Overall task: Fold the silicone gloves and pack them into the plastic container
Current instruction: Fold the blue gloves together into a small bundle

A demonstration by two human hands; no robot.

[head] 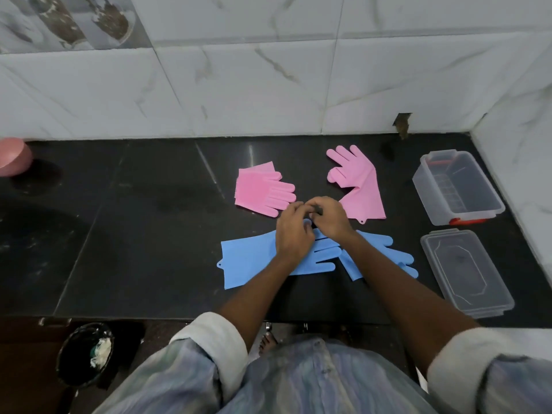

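Two blue silicone gloves lie flat on the black counter. The left blue glove [248,261] has its cuff to the left; the right blue glove [391,249] is partly under my right forearm. My left hand [294,234] and my right hand [331,218] meet above the left glove's fingers, both pinched on a small blue part of it, apparently the thumb. Behind them lie a pink glove [263,191] folded over bristle side up and a second pink glove [358,180] spread out. The clear plastic container [490,201] stands uncovered at the right.
The container's clear lid [466,270] lies in front of it near the counter's front edge. White tiled walls close the back and right side. A pink bowl [12,156] sits at the far left. A black bin [85,354] stands on the floor below.
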